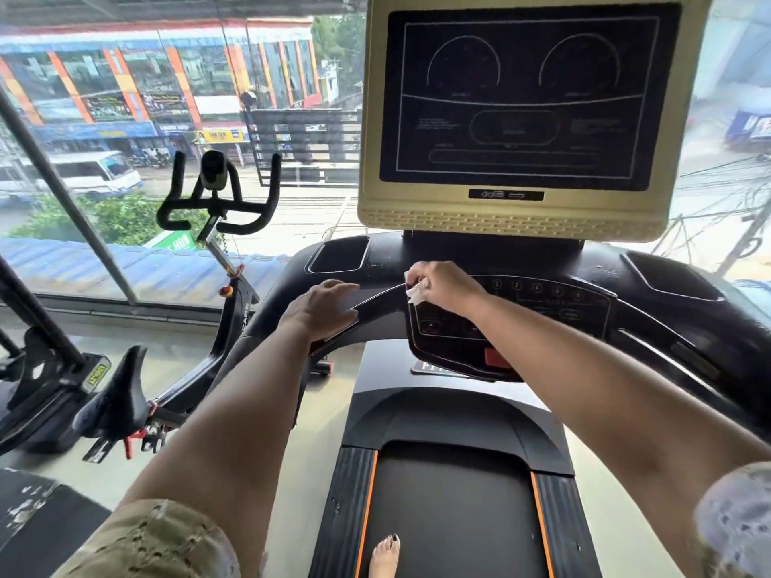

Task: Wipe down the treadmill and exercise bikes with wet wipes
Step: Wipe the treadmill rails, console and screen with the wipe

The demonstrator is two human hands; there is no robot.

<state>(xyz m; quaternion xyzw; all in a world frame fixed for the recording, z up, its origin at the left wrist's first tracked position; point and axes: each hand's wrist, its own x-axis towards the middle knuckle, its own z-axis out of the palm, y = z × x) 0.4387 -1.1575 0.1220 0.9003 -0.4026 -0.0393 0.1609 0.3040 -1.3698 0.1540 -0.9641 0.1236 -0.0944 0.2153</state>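
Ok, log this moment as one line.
stage: wiping treadmill console | right hand: pinches wet wipe | left hand: rests on handrail | exercise bike: untouched

A gym: treadmill, exercise bike beside street-facing windows.

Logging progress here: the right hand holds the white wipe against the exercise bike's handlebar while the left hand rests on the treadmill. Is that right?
No. The head view shows the right hand holding the white wipe against the console of the treadmill, not the exercise bike's handlebar; the left hand does rest on the treadmill.
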